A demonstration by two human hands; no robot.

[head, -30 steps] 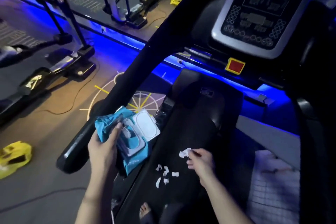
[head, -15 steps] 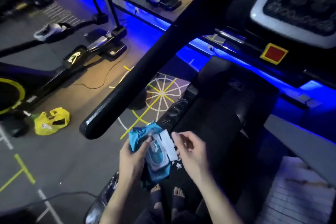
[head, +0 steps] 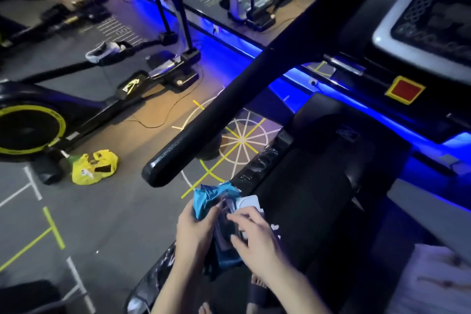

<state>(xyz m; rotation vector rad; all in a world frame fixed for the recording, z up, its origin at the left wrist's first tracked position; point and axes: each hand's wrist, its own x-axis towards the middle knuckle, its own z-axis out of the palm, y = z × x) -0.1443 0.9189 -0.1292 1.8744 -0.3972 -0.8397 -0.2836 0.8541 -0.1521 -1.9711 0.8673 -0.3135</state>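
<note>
Head view: my left hand (head: 196,232) tight around the blue wipes pack (head: 209,198), right hand (head: 257,239) over it, grip unclear.

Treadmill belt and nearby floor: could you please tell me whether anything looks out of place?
Yes. Small white scraps lie scattered on the black treadmill belt just right of the right hand, like torn litter. A crumpled yellow bag lies loose on the floor by the exercise bike.
</note>
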